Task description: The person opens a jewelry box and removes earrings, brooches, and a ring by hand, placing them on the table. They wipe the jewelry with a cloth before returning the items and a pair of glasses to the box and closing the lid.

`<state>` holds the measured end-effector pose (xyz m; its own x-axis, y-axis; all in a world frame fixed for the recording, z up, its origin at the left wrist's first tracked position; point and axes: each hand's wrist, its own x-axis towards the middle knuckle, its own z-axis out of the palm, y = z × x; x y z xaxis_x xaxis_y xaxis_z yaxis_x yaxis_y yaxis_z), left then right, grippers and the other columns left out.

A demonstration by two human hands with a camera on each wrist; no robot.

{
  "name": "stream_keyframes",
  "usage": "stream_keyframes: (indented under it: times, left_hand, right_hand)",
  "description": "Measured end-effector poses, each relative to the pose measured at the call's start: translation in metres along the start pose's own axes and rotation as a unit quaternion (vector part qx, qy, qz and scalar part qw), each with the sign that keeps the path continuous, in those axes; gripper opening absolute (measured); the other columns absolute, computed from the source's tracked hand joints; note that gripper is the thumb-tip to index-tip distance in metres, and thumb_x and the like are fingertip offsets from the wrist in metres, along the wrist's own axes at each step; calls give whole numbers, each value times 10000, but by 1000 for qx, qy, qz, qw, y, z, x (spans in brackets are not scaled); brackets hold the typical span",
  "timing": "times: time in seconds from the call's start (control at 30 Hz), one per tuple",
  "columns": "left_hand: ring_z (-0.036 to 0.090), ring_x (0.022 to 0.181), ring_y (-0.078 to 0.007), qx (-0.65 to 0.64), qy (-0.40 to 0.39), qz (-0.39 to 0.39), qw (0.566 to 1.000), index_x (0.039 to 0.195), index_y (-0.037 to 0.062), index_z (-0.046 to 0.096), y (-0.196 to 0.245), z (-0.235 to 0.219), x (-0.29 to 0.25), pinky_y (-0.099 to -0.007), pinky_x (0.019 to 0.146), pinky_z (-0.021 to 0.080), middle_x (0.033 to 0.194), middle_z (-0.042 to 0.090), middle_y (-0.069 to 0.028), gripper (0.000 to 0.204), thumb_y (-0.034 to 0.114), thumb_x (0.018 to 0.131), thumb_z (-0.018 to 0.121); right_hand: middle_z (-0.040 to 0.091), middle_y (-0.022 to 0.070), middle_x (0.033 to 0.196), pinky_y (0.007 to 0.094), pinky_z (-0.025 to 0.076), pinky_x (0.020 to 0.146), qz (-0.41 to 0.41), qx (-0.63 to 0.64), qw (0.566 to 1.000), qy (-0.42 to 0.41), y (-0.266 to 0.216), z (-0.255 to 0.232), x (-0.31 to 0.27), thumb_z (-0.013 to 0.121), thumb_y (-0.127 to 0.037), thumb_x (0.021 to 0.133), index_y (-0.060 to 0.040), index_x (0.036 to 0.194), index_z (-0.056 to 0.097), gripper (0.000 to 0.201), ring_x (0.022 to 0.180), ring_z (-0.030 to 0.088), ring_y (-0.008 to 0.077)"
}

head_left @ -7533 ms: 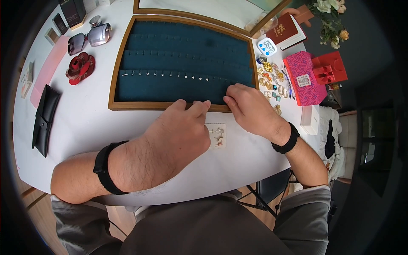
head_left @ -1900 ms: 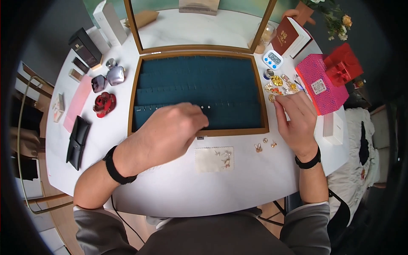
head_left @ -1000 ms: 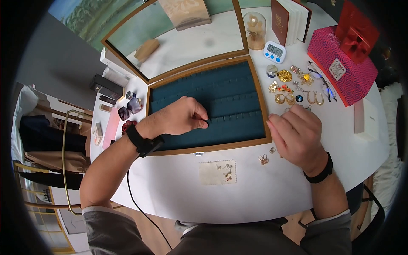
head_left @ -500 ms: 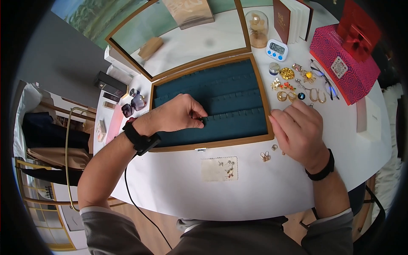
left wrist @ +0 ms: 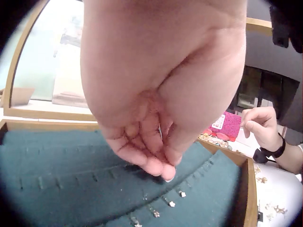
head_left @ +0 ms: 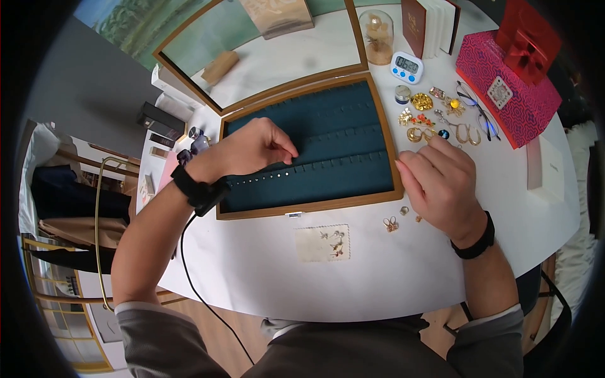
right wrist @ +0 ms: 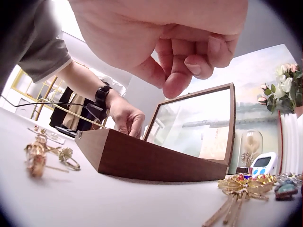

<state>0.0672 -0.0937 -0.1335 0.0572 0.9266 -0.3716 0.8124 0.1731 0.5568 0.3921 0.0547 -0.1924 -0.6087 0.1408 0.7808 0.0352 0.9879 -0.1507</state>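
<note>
A wooden jewelry display case (head_left: pixel 315 210) lies with its glass lid raised. Its dark teal lining (head_left: pixel 340 179) has slotted ridges, and small stud earrings (left wrist: pixel 171 204) stand in a line along the front ridge. My left hand (head_left: pixel 261 148) hovers above this row, with loosely bent fingers bunched near the thumb. Nothing shows between them in the left wrist view. To the right of the case, my right hand (head_left: pixel 441 189) is raised with fingers loosely curled, and no object is visible in it. A cream card (head_left: pixel 307 247) bearing several earrings lies in front of the case.
Loose earrings (head_left: pixel 391 223) lie by the case's front right corner. Gold brooches (head_left: pixel 421 101), hoop earrings, eyeglasses (head_left: pixel 482 120) and a digital timer (head_left: pixel 406 68) are at the right, beside a pink patterned box (head_left: pixel 482 75). Sunglasses (head_left: pixel 195 146) and a black box (head_left: pixel 161 121) stand left.
My left hand has lifted up and back from the front ridge, uncovering the studs. The right hand, earlier at the case's front edge, moved right and is now nearly still.
</note>
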Motion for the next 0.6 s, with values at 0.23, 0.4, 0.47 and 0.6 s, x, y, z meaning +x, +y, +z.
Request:
stream_keyframes:
  times: [0.23, 0.4, 0.47, 0.6]
  left_hand:
    - [750, 848, -282, 99, 95, 109, 985, 1013, 10, 809, 54, 15, -42, -365, 758, 599, 907, 773, -126, 134, -52, 894, 800]
    - [730, 904, -319, 103, 48, 161, 980, 976, 27, 788, 73, 61, -60, -429, 802, 609, 914, 761, -114, 115, -18, 876, 823]
    - [729, 910, -314, 98, 44, 161, 981, 969, 34, 778, 71, 78, -61, -431, 816, 612, 927, 759, -107, 107, -1, 879, 824]
    - [720, 910, -312, 94, 29, 129, 987, 961, 42, 760, 67, 98, -61, -437, 811, 607, 917, 743, -104, 102, 22, 882, 821]
  right_hand:
    - [533, 61, 699, 354, 430, 542, 1, 2, 1000, -10, 0, 0, 0, 844, 38, 778, -11, 840, 678, 184, 668, 549, 223]
    - [543, 61, 703, 357, 433, 542, -2, 3, 1000, -20, -1, 2, 0, 845, 29, 791, -17, 836, 673, 184, 666, 553, 228]
    - [548, 63, 705, 357, 434, 543, 1, 3, 1000, -23, -1, 2, -2, 840, 26, 803, -20, 840, 674, 176, 666, 555, 232]
    - [558, 67, 709, 356, 437, 545, 7, 2, 999, -38, -1, 1, -1, 834, 22, 815, -19, 845, 677, 166, 667, 560, 231]
